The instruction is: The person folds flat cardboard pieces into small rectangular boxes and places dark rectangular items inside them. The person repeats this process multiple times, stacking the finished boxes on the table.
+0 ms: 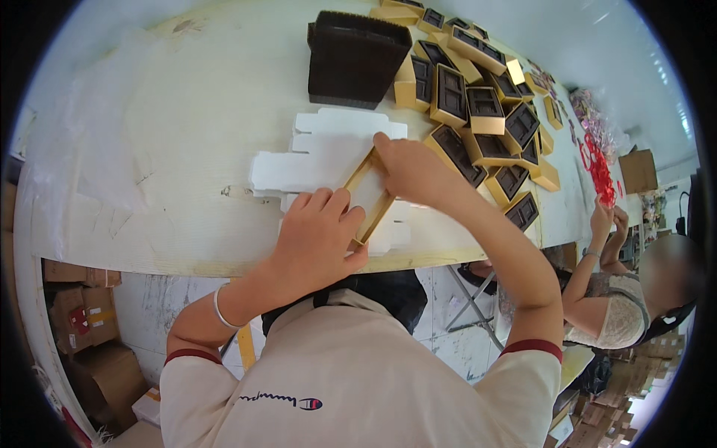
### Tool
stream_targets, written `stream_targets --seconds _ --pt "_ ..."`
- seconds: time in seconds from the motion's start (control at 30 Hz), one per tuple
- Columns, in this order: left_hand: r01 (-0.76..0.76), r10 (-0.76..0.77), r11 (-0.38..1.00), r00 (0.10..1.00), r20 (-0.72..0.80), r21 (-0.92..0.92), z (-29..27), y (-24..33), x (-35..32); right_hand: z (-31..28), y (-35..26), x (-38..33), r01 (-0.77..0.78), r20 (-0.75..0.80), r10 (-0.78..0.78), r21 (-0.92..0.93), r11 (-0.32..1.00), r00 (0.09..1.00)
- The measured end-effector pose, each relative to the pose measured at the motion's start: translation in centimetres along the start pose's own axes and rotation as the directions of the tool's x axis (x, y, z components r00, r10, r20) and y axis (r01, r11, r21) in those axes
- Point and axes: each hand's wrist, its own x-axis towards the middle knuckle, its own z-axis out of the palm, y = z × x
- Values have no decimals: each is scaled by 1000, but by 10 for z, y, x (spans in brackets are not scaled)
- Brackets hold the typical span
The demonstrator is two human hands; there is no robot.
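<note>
Between my hands is a shallow gold-sided box [370,196] with a white inside, tilted over the table's near part. My left hand [317,231] grips its near end, thumb and fingers closed on the wall. At the far end, my right hand [409,168] is closed around the corner, its fingertips partly hidden. Beneath and beyond the box lie flat white card blanks [321,149] with cut tabs. A stack of dark brown insert trays [357,60] stands just past the blanks.
Gold boxes with dark inserts [485,112] are heaped at the right of the white table [172,201]. Clear plastic sheeting [97,127] lies at left. A co-worker [609,299] handles red ribbon-like pieces [597,168] at far right. Cardboard cartons [86,317] sit below the table.
</note>
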Motion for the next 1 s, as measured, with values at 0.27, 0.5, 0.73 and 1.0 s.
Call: stream_targets --seconds 0.27,0.5,0.73,1.0 --pt "169 -174 981 984 -45 -95 -19 -11 -14 -78 16 0 93 -689 -116 -71 993 715" --pt "212 -223 957 974 -34 -199 -16 -25 -17 -90 50 70 115 -435 -473 -631 767 766" --pt "231 -227 932 973 49 -279 -23 -31 -11 -120 37 60 382 -632 -316 -34 923 708" --pt "251 -139 884 946 291 -395 -38 -52 -3 -70 48 -66 -67 31 83 882 466 996"
